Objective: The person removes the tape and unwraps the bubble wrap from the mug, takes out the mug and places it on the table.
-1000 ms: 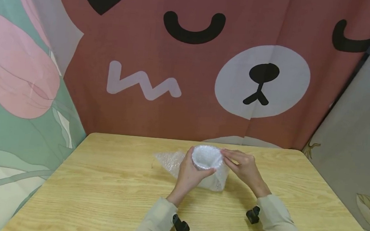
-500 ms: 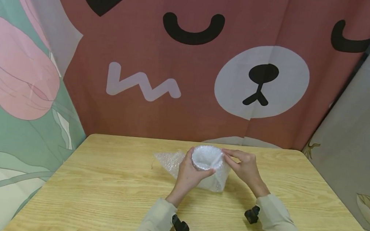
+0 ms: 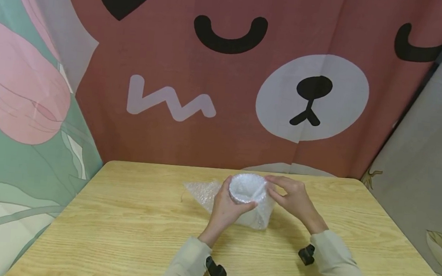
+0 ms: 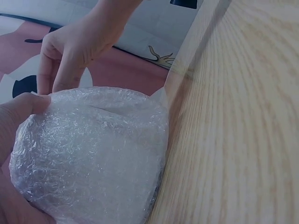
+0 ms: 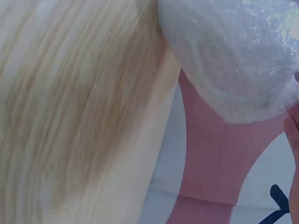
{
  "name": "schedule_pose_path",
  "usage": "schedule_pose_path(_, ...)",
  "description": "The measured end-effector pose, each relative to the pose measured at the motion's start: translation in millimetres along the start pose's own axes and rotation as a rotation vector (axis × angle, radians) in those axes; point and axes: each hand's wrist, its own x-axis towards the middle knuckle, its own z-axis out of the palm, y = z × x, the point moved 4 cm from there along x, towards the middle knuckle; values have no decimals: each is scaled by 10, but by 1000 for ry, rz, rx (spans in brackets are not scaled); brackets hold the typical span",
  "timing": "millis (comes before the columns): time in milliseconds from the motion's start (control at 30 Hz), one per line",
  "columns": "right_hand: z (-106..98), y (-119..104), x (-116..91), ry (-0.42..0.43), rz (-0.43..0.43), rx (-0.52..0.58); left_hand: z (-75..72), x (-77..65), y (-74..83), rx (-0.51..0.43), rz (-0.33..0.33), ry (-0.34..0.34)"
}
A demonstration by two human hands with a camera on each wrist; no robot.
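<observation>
A bundle of clear bubble wrap (image 3: 256,216) stands near the far side of the table, rolled so that a round opening faces up toward the head camera. My left hand (image 3: 227,206) grips the roll from the left, with its thumb across the front below the rim. At the right edge of the opening, my right hand (image 3: 296,200) pinches the wrap between thumb and fingers. A loose flap of the wrap (image 3: 201,192) spreads out to the left, behind the left hand. Whether anything lies inside the layers cannot be told. In the left wrist view the wrap (image 4: 93,154) looks thick and crinkled.
The wooden table (image 3: 118,230) reaches to a curtain (image 3: 165,137) printed with a bear face directly behind it. More printed cloth hangs on the left and right sides. A small black camera (image 3: 215,271) sits on the left wrist, another camera (image 3: 307,254) on the right.
My right wrist has shifted slightly to the right, while its fingertips stay at the rim. A fold inside the opening shows more plainly. The left hand has hardly moved.
</observation>
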Motion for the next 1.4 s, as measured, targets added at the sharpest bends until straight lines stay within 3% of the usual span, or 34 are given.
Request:
schedule_pose_path(367, -30, -93, 57, -84, -216, -49, 4, -2, 3, 4, -6, 1)
schedule_pose_path(633, -32, -132, 63, -84, -294, -123, 12, -7, 10, 26, -2, 11)
schedule_pose_path(1033, -4, -147, 87, -4, -313, -123, 9, -8, 13, 11, 2, 9)
schedule_pose_path(1400, -3, -105, 112, 50, -207, -88, 4, -13, 15, 17, -4, 6)
